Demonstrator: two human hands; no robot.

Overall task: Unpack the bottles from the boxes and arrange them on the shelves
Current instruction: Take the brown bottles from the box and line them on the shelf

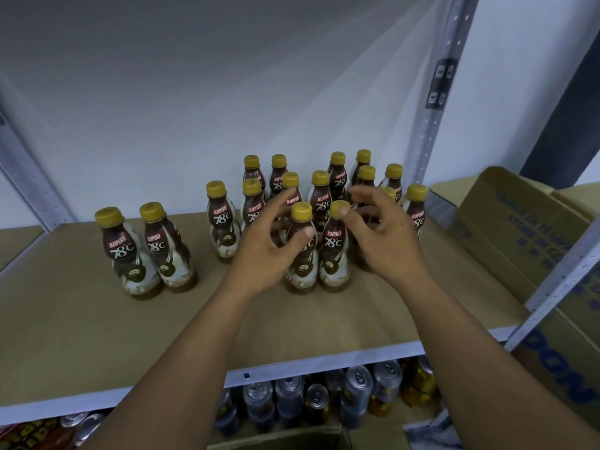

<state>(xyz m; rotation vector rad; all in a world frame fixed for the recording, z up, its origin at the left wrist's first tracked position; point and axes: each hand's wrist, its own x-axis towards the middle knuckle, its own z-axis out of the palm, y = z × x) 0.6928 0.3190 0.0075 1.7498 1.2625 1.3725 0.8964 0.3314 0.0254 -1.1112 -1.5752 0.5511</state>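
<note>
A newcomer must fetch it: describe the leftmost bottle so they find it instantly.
On the brown shelf above the cans, two bottles stand apart, left of the cluster. The leftmost bottle is that pair's outer one, no bottle beyond it.

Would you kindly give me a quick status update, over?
Left hand at front bottle, hold unclear. Right hand open, thumb on neighbour's cap. Box sits right, clear of bottles.

A cluster of bottles [321,203] is being kept at frame centre on the shelf [81,319], a pair of bottles [156,248] being stood apart at its left. A box [506,222] is being propped at right, and cans [357,391] are being stored underneath.
</note>
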